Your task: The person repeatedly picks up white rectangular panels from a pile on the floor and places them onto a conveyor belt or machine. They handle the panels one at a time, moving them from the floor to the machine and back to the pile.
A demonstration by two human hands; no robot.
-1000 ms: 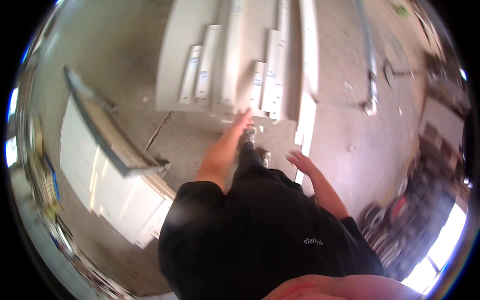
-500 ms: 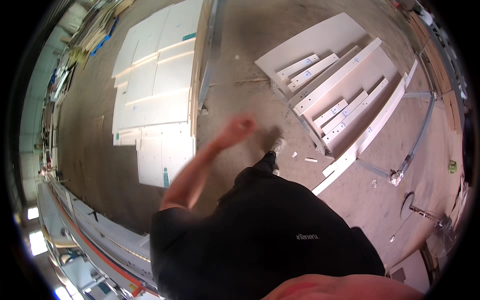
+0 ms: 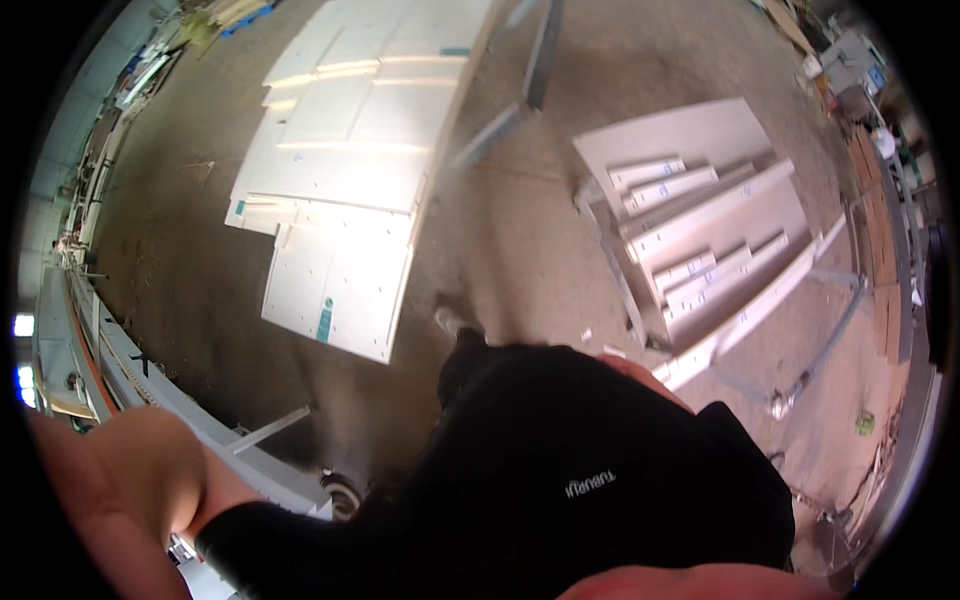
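My left arm (image 3: 110,470) is bent up close at the lower left edge, large in view. I cannot make out its fingers or whether the hand holds anything. Past the right side of my black shirt (image 3: 560,450), a strip of my right arm (image 3: 648,380) shows, its hand hidden behind the shirt. Ahead on the left lies a stack of white panels (image 3: 345,290), apart from me. To the right, narrow drilled boards (image 3: 715,280) rest on larger pale panels (image 3: 665,140). My shoe (image 3: 448,320) is on the floor near the stack's corner.
Grey metal bars (image 3: 540,60) stand between the stack and the boards. A metal stand leg (image 3: 835,340) is under the right-hand boards. Along the left runs a long grey machine (image 3: 215,435), with a caster wheel (image 3: 342,495) near its end. Brown boards (image 3: 882,250) line the far right.
My left arm has swung from in front of my body back and up to the lower left edge. The view has turned, so the panels and boards sit lower and further right.
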